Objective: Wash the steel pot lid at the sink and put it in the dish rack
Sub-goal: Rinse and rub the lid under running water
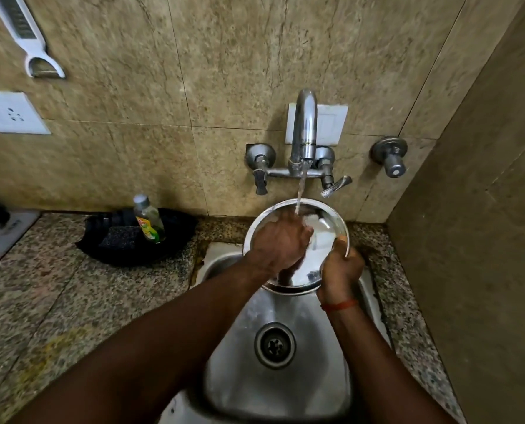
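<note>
The round steel pot lid (pixel 327 228) is held tilted over the back of the steel sink (pixel 285 390), its shiny inner face towards me. Water runs from the tap (pixel 304 127) onto it. My right hand (pixel 340 270) grips the lid's right rim, thumb over the edge. My left hand (pixel 281 243) lies flat on the lid's inner face under the stream, fingers pressed against the metal. No dish rack is in view.
On the granite counter left of the sink sits a black tray (pixel 111 249) with a dark scrub pad (pixel 119 238) and a dish soap bottle (pixel 149 218). Tap handles (pixel 336 185) stick out from the tiled wall. A side wall stands close on the right.
</note>
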